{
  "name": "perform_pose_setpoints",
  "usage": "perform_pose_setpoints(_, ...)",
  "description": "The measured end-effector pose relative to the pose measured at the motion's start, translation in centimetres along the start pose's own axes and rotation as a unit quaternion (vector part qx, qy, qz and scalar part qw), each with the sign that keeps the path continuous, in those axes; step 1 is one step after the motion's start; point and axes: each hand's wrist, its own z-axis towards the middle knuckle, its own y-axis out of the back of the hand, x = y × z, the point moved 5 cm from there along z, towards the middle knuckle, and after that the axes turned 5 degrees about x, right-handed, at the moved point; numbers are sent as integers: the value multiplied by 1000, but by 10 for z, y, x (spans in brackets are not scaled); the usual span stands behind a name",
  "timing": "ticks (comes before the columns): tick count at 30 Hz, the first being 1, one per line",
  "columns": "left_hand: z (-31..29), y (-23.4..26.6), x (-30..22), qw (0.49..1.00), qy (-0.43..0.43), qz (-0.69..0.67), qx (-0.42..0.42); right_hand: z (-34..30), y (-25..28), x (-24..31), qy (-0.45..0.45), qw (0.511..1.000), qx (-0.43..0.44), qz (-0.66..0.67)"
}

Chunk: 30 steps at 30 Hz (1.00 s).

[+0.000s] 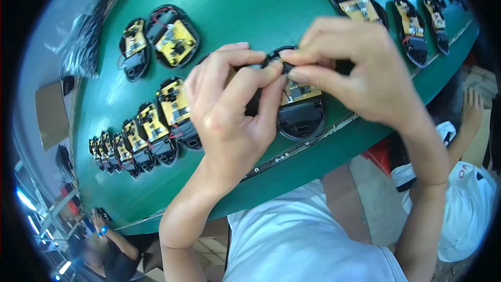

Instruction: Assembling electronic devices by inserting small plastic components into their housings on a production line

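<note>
An opened computer mouse base (301, 119), black with a yellow circuit board, lies on the green table beneath my fingers. My left hand (223, 102) is closed, thumb and forefinger pinched together over the base's far end. From the other side my right hand (360, 68) pinches at that same spot, its fingertips meeting those of the left. Whatever small part sits between the fingertips is hidden by them. Under the left hand, another mouse base (175, 105) is partly covered.
A row of similar mouse bases (152, 128) curves off to the left. Two more mouse bases (172, 39) lie at the far left, and several others (412, 28) at the right. Clear plastic bags (83, 39) hang over the left edge. Other people sit at lower left and right.
</note>
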Motion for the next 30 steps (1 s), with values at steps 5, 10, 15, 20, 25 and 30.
perform_pose_setpoints(5, 1, 6, -9, 1000, 11, 20, 20, -5, 6, 21, -56, 998, -20, -20)
perform_pose_setpoints(10, -1, 47, -21, 998, -14, 40, -39, 44, 39, 38, -52, 995, -25, -76)
perform_pose_setpoints(15, 35, 98, 38, 999, -32, 33, -7, 122, 77, -21, -44, 983, -41, -171)
perform_pose_setpoints(20, 49, 104, 112, 978, 3, 131, 162, 151, 73, -41, -104, 959, -23, -263)
perform_pose_setpoints(25, 48, 77, 110, 954, 38, 163, 251, 140, 69, -55, -138, 930, -90, -329)
perform_pose_setpoints(30, 39, 89, 128, 960, 68, 161, 218, 149, 62, -71, -134, 926, -108, -337)
